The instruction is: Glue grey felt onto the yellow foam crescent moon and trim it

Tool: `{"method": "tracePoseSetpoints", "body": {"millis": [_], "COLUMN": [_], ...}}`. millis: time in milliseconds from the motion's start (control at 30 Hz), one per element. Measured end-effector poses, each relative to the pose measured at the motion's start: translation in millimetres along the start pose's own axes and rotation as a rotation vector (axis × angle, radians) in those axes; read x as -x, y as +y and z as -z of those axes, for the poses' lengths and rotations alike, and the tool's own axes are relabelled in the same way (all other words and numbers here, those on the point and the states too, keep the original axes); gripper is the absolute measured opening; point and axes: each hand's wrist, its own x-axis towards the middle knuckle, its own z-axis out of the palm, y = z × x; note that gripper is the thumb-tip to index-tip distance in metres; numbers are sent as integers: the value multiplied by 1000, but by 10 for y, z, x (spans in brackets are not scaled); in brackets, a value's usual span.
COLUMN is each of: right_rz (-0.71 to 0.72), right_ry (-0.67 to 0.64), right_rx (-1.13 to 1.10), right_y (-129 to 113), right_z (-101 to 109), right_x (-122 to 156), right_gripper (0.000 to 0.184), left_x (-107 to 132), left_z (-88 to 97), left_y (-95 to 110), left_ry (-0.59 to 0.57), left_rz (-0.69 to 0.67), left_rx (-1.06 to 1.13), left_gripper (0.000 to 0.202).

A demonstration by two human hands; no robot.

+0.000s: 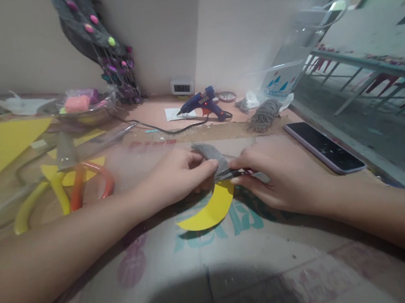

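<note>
My left hand [193,168] is closed on the upper part of a yellow paper crescent [212,210], pinching it between thumb and fingers. Grey yarn [208,151] covers that upper part, while the lower, curved tip is bare yellow. My right hand [267,172] pinches a small dark pointed tool [242,171], its tip against the wrapped section. Fingers cover much of the tool, so its exact kind cannot be made out. Beneath both hands lies a printed cardboard sheet [243,263].
Large scissors [77,184] with orange and yellow handles lie left. Behind are a blue glue gun [202,103] with its cord, a grey yarn bundle [264,115] and a bowl [91,117]. A phone [325,147] rests right. A decorated grey crescent [87,31] hangs at the wall.
</note>
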Motion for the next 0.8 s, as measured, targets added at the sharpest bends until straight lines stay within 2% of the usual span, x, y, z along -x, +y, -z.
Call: {"method": "tracePoseSetpoints", "body": {"millis": [167,333,433,800], "right_rz": [16,99,120,145], "right_ry": [-1,30,16,-30], "right_rx": [34,98,116,92], "right_y": [-18,-24,-33,26], "right_z": [-43,-65,-56,-36], "right_x": [-6,-22,-36,-45], "right_gripper": [19,22,26,27], "left_x": [2,-8,-7,-3], "left_z": [-2,-7,-3,-3], "left_y": [1,-18,-24,-26], "left_ry": [-1,-3,-16,-26], "left_rz": [4,20,28,1], "left_rx": [-7,-34,-35,-36], "left_gripper": [43,44,44,44]}}
